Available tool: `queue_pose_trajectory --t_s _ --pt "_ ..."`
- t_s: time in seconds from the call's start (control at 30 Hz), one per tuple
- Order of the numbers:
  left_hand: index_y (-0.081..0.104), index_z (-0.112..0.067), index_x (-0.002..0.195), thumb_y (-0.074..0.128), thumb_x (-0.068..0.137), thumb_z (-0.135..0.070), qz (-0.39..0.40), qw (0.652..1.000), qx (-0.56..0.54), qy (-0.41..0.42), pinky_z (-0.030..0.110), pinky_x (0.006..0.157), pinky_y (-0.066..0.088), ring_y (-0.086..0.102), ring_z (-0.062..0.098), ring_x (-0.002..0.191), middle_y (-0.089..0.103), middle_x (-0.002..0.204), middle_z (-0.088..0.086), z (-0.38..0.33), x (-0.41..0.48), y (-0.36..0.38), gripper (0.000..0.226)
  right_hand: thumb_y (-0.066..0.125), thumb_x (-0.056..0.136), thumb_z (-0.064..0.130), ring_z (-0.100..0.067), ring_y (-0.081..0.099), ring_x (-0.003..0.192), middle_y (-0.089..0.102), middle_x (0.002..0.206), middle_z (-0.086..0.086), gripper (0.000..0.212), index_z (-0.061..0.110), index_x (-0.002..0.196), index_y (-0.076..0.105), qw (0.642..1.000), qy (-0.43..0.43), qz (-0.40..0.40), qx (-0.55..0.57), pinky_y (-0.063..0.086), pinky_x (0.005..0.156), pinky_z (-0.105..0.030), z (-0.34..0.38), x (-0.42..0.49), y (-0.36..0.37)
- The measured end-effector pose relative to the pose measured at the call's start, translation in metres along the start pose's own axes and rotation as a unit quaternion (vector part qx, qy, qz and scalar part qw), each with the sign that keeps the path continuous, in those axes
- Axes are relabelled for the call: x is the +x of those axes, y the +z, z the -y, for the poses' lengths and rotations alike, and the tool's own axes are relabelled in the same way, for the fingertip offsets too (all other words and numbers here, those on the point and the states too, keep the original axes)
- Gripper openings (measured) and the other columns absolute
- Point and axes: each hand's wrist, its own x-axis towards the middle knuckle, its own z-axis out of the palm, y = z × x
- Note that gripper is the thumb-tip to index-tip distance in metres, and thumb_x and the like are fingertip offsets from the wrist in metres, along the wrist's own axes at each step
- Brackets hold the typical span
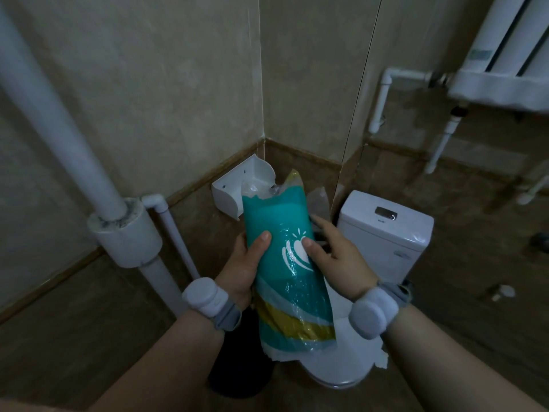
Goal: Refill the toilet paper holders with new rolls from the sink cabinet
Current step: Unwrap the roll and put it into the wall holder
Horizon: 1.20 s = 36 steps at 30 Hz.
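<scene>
A teal, yellow and white plastic-wrapped toilet paper pack (285,263) stands upright in front of me, its top torn open. My left hand (243,266) grips its left side with the thumb across the front. My right hand (335,260) holds its right side, thumb pressed on the white logo. A strip of white paper hangs from the pack's lower end. Just behind the pack's top, a white wall-mounted toilet paper holder (237,185) sits in the corner with its lid up; whether a roll is inside is hidden.
A white toilet tank (386,230) and bowl (335,373) lie below and to the right. A thick white drain pipe (59,120) runs down the left wall. A dark bin (240,367) stands beside the bowl. A white radiator (505,55) and thin pipes occupy the upper right.
</scene>
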Motion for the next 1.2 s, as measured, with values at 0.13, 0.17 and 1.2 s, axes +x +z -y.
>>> queue_pose_trajectory --t_s 0.13,0.17,1.2 --pt "0.040 -0.019 0.138 0.067 0.079 -0.051 0.046 0.998 0.029 0.025 0.049 0.100 0.043 0.055 0.034 0.121 0.055 0.135 0.014 -0.003 -0.003 0.005 0.073 0.059 0.083 0.037 -0.019 0.062 0.108 0.057 0.130 -0.007 0.069 0.029 0.143 0.027 0.959 0.112 0.067 0.251 0.050 0.093 -0.033 -0.004 0.005 -0.001" --pt "0.040 -0.022 0.139 0.064 0.081 -0.052 0.056 0.997 0.035 0.028 0.049 0.102 0.042 0.055 0.033 0.122 0.055 0.136 0.011 -0.004 -0.004 0.006 0.070 0.063 0.080 0.037 -0.020 0.062 0.108 0.056 0.131 -0.007 0.073 0.028 0.143 0.028 0.942 0.124 0.079 0.301 0.052 0.090 -0.032 -0.006 0.006 0.000" --pt "0.029 -0.043 0.139 0.060 0.076 -0.054 0.013 0.990 0.119 0.074 0.025 0.080 0.056 0.062 0.009 0.110 0.055 0.132 -0.009 -0.011 -0.011 0.021 0.071 0.059 0.081 0.043 0.000 0.062 0.090 0.058 0.117 0.006 0.065 0.032 0.139 0.033 0.962 0.079 0.031 0.261 0.051 0.067 -0.012 -0.012 0.022 -0.007"
